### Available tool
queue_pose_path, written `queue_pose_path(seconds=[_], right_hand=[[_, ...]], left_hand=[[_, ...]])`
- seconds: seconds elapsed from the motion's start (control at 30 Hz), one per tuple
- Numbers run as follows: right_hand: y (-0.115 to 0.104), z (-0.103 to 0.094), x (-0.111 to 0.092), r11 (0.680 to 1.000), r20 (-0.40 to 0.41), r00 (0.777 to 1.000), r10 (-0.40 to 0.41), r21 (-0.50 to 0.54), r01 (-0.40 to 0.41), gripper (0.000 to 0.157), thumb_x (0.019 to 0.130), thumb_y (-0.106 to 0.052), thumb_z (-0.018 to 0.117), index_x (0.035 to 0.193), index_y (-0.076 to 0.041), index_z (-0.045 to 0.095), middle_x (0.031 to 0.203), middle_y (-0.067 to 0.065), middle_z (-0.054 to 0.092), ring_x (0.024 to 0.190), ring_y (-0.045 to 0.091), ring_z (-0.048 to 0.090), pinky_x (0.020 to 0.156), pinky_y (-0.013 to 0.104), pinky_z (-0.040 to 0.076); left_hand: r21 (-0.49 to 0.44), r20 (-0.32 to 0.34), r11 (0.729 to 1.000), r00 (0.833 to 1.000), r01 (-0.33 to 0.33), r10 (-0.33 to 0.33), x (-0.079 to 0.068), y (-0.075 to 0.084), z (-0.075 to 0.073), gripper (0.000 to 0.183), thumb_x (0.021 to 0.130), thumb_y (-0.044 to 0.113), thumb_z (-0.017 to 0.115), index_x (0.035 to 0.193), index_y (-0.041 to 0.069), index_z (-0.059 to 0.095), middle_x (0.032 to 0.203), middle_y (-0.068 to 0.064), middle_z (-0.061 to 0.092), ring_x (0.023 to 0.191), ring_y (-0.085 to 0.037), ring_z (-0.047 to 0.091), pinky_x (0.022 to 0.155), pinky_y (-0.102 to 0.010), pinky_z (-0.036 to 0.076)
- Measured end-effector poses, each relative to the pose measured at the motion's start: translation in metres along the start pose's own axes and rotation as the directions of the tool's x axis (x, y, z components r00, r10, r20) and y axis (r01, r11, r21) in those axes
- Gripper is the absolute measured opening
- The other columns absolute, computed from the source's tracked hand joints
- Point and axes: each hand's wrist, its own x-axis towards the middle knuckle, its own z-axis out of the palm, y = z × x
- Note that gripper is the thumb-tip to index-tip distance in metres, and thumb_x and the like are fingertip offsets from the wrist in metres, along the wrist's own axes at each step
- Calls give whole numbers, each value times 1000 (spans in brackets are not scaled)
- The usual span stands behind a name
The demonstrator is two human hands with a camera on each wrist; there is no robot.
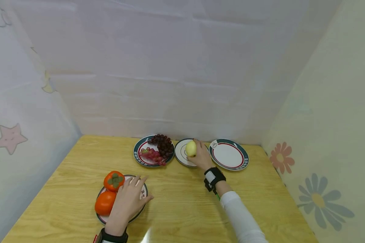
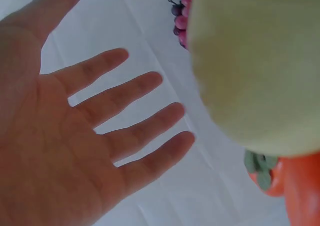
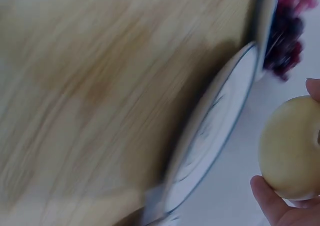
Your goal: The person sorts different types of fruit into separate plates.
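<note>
My right hand pinches a round, pale yellow-green fruit above the small white plate at the back middle. In the right wrist view, fingertips lie on either side of the fruit, and the plate shows edge-on beside it. My left hand, palm down with spread fingers, hovers over the near plate, beside two orange persimmons. In the left wrist view this hand holds nothing. A large pale-green round fruit is close to that camera; the hand hides it in the head view.
On a green-rimmed plate at the back left lie dark grapes and pink-red grapes. A second green-rimmed plate stands at the back right. Light cloth walls close off the wooden table.
</note>
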Motion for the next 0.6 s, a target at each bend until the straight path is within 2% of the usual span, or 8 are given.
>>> queue_pose_path(seconds=[0.13, 0.3, 0.43, 0.6], right_hand=[[30, 4, 7, 994, 9, 995, 100, -38, -100, 87, 70, -24, 80, 140, -4, 32, 131, 22, 42, 111, 37, 51, 88, 53, 50], [39, 8, 4, 983, 16, 985, 170, -75, -169, 86, 72, -25, 79, 141, -4, 31, 131, 23, 42, 111, 39, 50, 88, 54, 50], [42, 12, 4, 982, 20, 983, 181, -60, -179, 87, 72, -25, 79, 140, -2, 31, 131, 23, 41, 113, 39, 48, 90, 54, 48], [44, 11, 6, 980, 38, 981, 189, -66, -186, 91, 70, -28, 80, 141, -3, 29, 131, 22, 40, 114, 40, 46, 91, 54, 48]], left_hand=[[-14, 80, 999, 996, 47, -45, -14, -9, 0, 75, 58, 48, 83, 119, 12, 60, 116, -17, 61, 105, -41, 52, 76, -60, 49], [-20, 161, 996, 984, 82, -78, -19, -18, 2, 79, 45, 35, 92, 114, 10, 62, 112, -17, 61, 103, -41, 50, 70, -61, 48], [-14, 162, 996, 984, 83, -80, -18, -20, 5, 75, 43, 24, 93, 110, 7, 63, 110, -18, 60, 100, -41, 49, 63, -56, 51], [-15, 141, 996, 986, 87, -84, -16, -20, 6, 62, 50, 17, 89, 105, 5, 63, 107, -18, 61, 98, -40, 50, 61, -53, 52]])
